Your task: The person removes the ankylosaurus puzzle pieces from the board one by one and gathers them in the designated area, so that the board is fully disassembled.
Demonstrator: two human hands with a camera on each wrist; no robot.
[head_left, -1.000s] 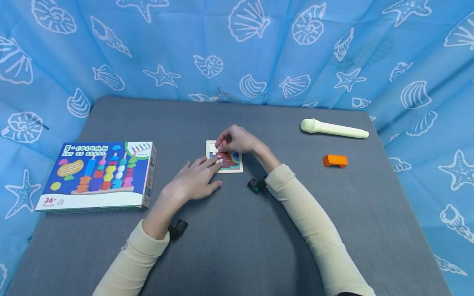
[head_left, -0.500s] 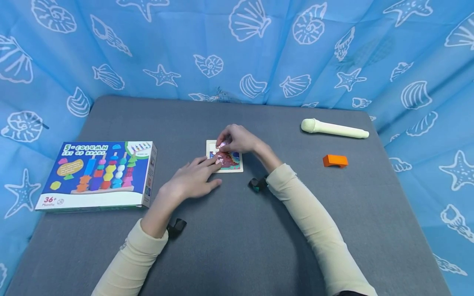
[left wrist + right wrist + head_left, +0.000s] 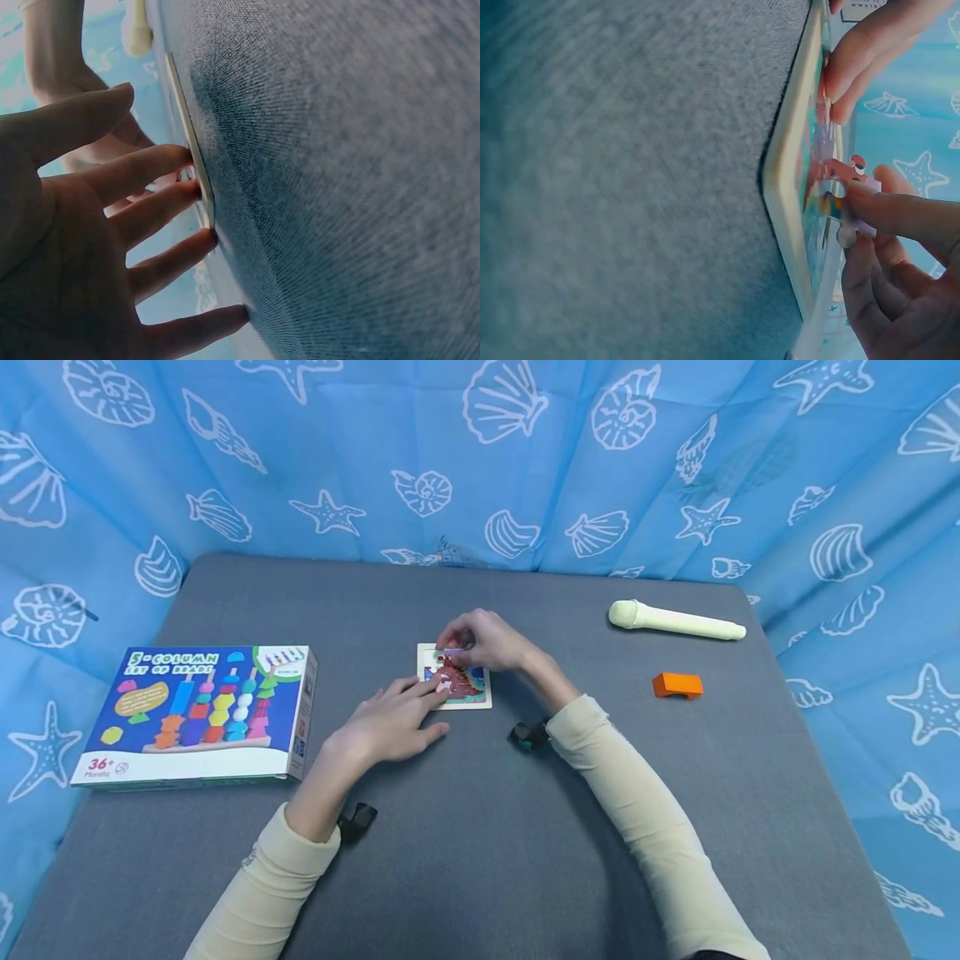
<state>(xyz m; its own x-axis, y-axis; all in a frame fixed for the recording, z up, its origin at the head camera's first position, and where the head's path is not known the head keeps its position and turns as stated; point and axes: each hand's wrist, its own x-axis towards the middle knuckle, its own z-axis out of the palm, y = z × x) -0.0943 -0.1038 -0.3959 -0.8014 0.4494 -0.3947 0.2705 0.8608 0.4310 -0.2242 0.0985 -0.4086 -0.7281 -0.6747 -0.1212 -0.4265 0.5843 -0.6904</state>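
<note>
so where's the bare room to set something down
Bare: grey fabric-topped table between the cream left sleeve and cream right sleeve; also the near side of the orange arched block. Crowded: the square pale-framed puzzle under left hand and right hand, and, further left, the blue cardboard box.

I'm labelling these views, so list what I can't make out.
Head: part of the puzzle board, hidden by the left hand.
Right wrist: part of the puzzle piece, hidden by the right hand.
Head: side print on the box, too small.
Left wrist: part of the microphone-shaped stick, cut off by the top edge.
</note>
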